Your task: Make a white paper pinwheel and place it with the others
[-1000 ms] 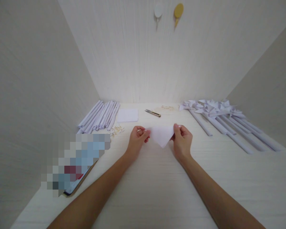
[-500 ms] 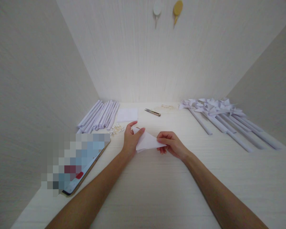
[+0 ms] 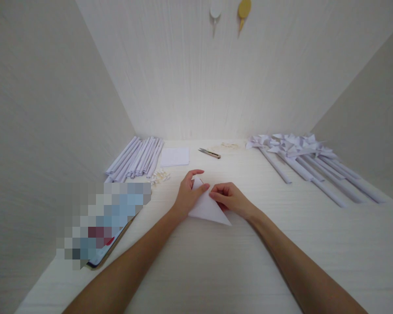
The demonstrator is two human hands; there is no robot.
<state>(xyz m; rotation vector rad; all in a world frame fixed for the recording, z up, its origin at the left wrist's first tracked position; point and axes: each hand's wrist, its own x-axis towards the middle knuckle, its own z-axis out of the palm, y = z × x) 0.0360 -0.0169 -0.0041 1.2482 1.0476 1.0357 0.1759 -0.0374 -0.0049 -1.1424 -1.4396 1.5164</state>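
Note:
A white sheet of paper (image 3: 208, 210), folded into a triangle, is held just above the table, one pointed corner toward the lower right. My left hand (image 3: 189, 194) grips its upper left part, thumb on top and index finger curved beyond the edge. At the paper's upper right edge, the thumb and fingers of my right hand (image 3: 228, 198) are pinched together. Part of the right fingers is hidden behind the paper and the thumb.
Rolled paper sticks (image 3: 139, 158) lie at the back left beside a stack of square paper (image 3: 175, 157). Small pale sticks (image 3: 159, 176) and thread snips (image 3: 209, 153) lie nearby. A phone (image 3: 118, 226) is at the left. Paper pinwheels (image 3: 291, 146) are piled at right.
The folded paper has turned, its right corner swinging down toward me. My left hand has shifted slightly right; my right hand has moved from that corner to the upper edge.

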